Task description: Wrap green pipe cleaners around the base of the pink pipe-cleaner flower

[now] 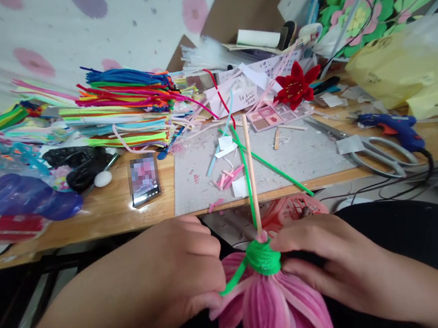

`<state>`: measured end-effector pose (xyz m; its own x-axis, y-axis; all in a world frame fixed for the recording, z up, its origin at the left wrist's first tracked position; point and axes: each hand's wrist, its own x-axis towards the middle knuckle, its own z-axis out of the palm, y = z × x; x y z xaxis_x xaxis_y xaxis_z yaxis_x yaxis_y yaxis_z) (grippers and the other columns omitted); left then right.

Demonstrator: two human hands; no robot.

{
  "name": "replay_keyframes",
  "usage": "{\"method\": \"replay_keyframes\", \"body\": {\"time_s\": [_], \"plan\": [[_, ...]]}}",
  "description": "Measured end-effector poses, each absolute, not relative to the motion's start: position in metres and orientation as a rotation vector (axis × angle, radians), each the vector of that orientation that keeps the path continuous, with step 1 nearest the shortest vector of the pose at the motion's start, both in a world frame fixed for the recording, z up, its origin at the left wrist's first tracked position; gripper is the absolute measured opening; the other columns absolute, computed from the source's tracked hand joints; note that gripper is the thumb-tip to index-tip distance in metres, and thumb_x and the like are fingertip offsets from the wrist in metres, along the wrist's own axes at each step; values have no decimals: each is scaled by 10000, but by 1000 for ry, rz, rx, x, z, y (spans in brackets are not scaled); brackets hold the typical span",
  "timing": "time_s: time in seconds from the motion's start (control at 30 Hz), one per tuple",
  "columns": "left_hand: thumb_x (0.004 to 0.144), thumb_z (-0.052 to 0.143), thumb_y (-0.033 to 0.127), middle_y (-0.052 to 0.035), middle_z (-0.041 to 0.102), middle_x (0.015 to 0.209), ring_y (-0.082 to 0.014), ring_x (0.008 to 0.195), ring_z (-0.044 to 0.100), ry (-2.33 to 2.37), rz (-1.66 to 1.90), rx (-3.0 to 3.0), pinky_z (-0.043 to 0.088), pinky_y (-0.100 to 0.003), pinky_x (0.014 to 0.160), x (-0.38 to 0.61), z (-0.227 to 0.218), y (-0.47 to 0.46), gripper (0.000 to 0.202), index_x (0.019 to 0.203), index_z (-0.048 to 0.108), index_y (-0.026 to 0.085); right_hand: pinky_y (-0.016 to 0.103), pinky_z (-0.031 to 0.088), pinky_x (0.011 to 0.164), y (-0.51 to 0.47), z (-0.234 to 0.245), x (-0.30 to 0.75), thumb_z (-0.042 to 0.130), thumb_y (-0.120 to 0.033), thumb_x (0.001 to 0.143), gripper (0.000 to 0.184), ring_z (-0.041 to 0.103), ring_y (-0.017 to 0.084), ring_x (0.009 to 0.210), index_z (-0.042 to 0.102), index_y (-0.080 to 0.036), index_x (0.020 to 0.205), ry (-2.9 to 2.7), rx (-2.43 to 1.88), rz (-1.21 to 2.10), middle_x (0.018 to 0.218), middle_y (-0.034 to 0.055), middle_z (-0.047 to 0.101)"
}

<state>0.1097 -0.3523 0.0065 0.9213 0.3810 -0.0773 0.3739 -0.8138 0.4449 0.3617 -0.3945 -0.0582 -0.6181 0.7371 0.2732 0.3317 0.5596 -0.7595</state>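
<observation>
A pink flower of fuzzy pipe cleaners (274, 306) hangs head down over my lap, its wooden stick (251, 176) pointing up. Green pipe cleaner (263, 258) is wound thickly round the flower's base. My left hand (176, 270) is closed on the loose end of that green pipe cleaner, drawn out to the left of the base. On the other side, my right hand (322, 258) pinches the wrapped base between thumb and fingers. Another green pipe cleaner (271, 165) lies on the grey mat behind the stick.
Bundles of coloured pipe cleaners (123, 101) are piled at the back left. A phone (144, 179) lies left of the grey cutting mat (190, 189). Large scissors (373, 150) and a blue glue gun (394, 126) lie right. A red flower (297, 85) sits behind the mat.
</observation>
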Motion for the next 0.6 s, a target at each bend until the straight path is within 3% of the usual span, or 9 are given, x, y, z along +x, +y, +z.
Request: {"method": "replay_keyframes", "body": {"time_s": [0.1,0.17,0.3,0.4,0.6], "plan": [[855,523,214,-3,584,670,-164,641,500,435,-128,2596,390,-305,692,118,14,-348,158,716,598,206,261,450,641,-389,-46,363,491,-135,887,391,608,147,721,490,-228,1267,-2470,-706,796,879,55,665],[850,544,216,7,595,661,-157,650,522,447,-78,2577,387,-293,697,127,20,-344,150,717,615,208,275,427,602,-384,-36,363,491,-176,892,386,588,157,669,501,-222,1274,-2592,-673,757,844,61,658],[837,590,256,34,578,577,-123,612,539,497,15,2562,368,-259,621,147,25,-341,205,642,626,204,279,414,582,-377,-21,359,429,-239,921,245,581,170,657,602,-195,1090,-2662,-721,799,776,64,649],[788,655,311,44,566,546,-108,585,536,517,74,2551,356,-246,568,155,21,-340,215,608,635,194,273,388,546,-374,-18,356,386,-360,948,274,547,157,598,605,-197,930,-2626,-778,844,715,42,635],[760,672,373,40,624,544,-72,523,562,581,260,2181,393,-172,505,155,8,-340,212,660,691,187,269,345,553,-375,-28,352,391,-377,956,290,536,136,585,594,-198,854,-2584,-809,683,659,23,607]]}}
